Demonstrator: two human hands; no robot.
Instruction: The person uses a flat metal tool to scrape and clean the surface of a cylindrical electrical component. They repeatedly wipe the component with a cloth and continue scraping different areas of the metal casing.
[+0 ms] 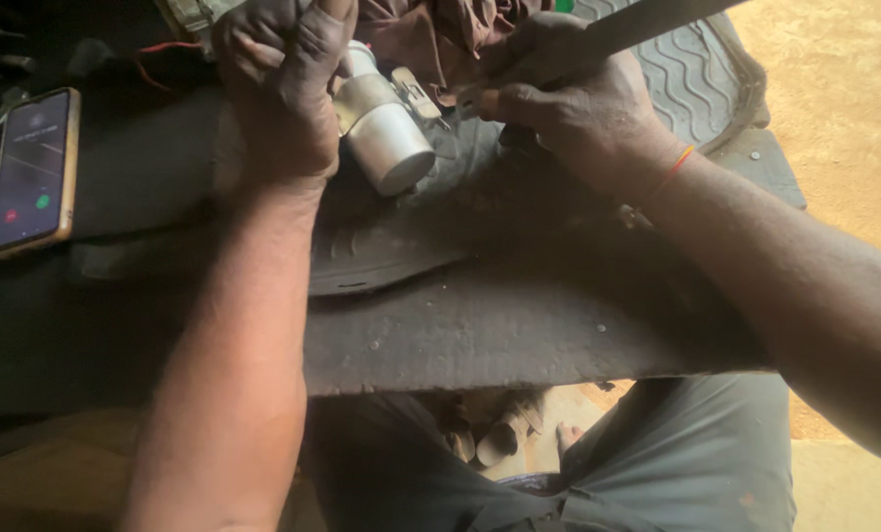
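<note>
On the dark rubber mat (657,89) atop a wooden board (519,335): left hand (278,84) clenched around a silver metal cylinder (386,133), holding it tilted, flat end toward the camera. Right hand (559,94) grasping a long dark tool (647,20), tip against the small bracket (416,94) on the cylinder's side. Red thread (679,160) around the right wrist. Far left, well apart from both hands, a phone (32,169) lying flat, screen lit. Behind the hands, crumpled brown cloth (431,34). Below the board, grey trousers (687,463).
</note>
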